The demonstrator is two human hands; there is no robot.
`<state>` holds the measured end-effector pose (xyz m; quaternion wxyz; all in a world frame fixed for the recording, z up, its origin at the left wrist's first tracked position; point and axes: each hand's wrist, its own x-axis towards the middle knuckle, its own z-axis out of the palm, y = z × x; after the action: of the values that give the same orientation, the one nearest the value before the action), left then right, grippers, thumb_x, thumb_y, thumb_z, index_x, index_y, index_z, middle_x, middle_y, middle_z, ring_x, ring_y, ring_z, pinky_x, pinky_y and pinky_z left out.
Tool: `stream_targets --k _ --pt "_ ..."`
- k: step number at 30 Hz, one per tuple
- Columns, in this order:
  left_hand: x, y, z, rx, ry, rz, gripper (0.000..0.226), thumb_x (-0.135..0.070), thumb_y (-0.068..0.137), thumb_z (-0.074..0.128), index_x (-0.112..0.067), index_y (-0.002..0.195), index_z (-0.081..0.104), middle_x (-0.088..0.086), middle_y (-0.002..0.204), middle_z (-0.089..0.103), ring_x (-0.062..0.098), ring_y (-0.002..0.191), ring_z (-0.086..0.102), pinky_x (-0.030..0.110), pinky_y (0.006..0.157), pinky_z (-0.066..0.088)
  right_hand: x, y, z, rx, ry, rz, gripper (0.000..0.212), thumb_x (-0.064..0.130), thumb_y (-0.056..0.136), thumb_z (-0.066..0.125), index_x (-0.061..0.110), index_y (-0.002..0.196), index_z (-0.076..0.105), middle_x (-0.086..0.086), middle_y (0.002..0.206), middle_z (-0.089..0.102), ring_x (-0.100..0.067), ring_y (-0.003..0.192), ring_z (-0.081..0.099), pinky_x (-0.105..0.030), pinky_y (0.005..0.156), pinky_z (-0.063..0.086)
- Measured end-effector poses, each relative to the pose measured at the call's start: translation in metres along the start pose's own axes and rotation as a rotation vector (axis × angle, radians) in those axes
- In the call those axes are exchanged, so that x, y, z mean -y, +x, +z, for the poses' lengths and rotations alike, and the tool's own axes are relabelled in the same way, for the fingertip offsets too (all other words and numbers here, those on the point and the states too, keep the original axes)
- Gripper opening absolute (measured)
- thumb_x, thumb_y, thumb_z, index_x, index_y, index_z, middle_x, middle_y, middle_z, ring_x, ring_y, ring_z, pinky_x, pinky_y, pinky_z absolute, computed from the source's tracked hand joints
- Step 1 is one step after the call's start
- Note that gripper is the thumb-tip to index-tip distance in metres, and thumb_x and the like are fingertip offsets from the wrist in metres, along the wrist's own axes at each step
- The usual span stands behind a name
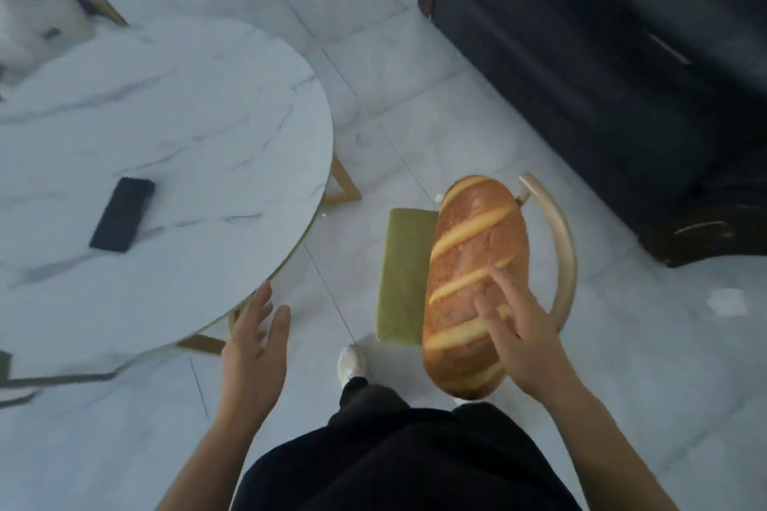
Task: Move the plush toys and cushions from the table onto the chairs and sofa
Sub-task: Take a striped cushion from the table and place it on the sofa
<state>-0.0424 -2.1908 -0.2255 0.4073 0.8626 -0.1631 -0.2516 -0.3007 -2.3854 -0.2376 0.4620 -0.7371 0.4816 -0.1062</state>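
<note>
Bread-loaf cushion, golden, pale slashes, perhaps plush

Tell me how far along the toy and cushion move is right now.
Done: the marble table shows only a dark phone. In hand: the right hand rests open on the bread-shaped cushion over the green-seated chair; the left hand is empty. Left: maybe the blurred white plush at the far edge.
</note>
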Motion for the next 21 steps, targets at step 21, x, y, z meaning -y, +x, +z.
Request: stream_targets --k 21 --pt "0.146 -0.469 -0.059 -1.338 -0.559 -0.408 0.049 -0.025 0.086 0.058 -0.036 0.133 0.050 -0.013 0.127 0.063 -0.010 0.113 0.063 0.002 0.085 0.049 0.119 -0.170 0.141 0.899 -0.084 -0.486 0.054 0.033 0.094 0.061 0.033 0.146 0.045 0.005 0.146 0.052 -0.014 0.132 0.052 -0.030 0.100 0.039"
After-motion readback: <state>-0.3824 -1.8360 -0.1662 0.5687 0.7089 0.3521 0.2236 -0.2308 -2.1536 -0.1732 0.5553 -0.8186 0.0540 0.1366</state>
